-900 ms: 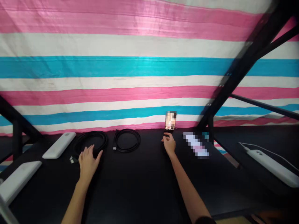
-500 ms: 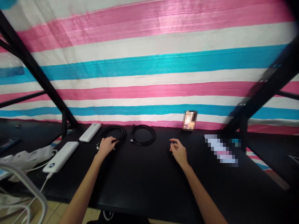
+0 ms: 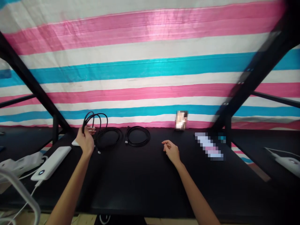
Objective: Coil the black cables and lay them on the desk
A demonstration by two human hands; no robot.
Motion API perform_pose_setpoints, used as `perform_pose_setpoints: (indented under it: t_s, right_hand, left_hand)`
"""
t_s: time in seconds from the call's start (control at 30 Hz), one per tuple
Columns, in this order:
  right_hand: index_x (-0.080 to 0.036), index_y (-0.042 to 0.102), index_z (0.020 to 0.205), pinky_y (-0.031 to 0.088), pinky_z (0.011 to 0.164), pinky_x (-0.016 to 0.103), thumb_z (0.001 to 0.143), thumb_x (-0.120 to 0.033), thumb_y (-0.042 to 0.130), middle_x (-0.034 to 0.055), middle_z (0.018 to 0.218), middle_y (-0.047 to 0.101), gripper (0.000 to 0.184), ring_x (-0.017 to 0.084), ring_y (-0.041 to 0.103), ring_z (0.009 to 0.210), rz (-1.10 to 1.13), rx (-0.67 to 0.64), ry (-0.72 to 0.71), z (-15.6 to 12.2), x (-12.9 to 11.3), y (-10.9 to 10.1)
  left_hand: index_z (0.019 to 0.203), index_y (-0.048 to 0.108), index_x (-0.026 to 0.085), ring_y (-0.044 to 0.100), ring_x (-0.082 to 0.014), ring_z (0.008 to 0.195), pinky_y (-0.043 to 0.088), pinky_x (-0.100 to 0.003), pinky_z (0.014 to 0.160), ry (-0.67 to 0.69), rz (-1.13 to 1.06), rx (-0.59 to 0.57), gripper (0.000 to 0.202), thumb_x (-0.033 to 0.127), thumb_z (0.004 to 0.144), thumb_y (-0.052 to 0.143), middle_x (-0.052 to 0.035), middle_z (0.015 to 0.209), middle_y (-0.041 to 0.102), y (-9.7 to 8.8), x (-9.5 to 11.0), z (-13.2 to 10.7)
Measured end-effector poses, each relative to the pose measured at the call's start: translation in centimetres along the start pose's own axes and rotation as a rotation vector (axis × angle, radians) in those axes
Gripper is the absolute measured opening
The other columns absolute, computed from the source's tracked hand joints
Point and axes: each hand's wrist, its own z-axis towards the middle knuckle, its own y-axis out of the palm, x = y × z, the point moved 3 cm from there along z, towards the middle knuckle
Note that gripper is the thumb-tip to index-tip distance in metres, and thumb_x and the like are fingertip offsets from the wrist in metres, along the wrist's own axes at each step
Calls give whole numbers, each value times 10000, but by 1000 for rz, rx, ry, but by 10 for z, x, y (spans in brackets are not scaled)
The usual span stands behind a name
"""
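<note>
My left hand (image 3: 85,140) is closed on loops of a black coiled cable (image 3: 98,125) and holds part of it lifted above the black table (image 3: 145,178); the rest of that coil (image 3: 110,137) still lies on the surface. A second coiled black cable (image 3: 137,136) rests flat just to the right. My right hand (image 3: 172,151) hovers low over the table's middle, fingers loosely curled and apart, holding nothing. A white power bank (image 3: 51,162) with a lit indicator lies left of my left forearm; another white one is mostly hidden behind my left hand.
A striped pink, white and cyan sheet (image 3: 150,62) hangs behind the table. Black slanted frame bars (image 3: 248,78) rise at both sides. A small blurred object (image 3: 181,120) and a blurred strip (image 3: 208,146) sit at the back right. White cables and a device (image 3: 18,161) lie far left.
My left hand has closed on the left cable coil and raised part of it off the table. My right hand drew back from the small object at the rear toward the table's middle.
</note>
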Motion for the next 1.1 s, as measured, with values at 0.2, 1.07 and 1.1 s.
perform_pose_setpoints:
  t_s: [0.2, 1.07, 1.1]
  right_hand:
    - [-218, 645, 930, 397, 490, 225, 834, -403, 457, -22, 585, 614, 280, 149, 575, 529, 15, -25, -1, -1, -2, 0]
    - [-140, 497, 1319, 390, 350, 176, 742, -864, 189, 111, 874, 656, 976, 152, 651, 526, 902, -1268, 255, -62, -62, 34]
    - [-165, 491, 1327, 376, 347, 166, 697, -869, 353, 101, 914, 642, 955, 139, 643, 535, 926, -1267, 204, -62, -64, 31]
  left_hand:
    - [863, 560, 179, 366, -71, 344, 265, -189, 354, 40, -196, 26, 346, 488, 911, 413, 79, 462, 391, -11, 66, -70]
    - [775, 584, 179, 356, -77, 402, 306, -195, 406, -832, -538, -510, 480, 633, 665, 695, 65, 445, 387, -10, 40, -193]
    - [774, 586, 184, 362, -80, 418, 311, -193, 402, -836, -537, -473, 477, 628, 650, 709, 60, 464, 400, -12, 38, -191]
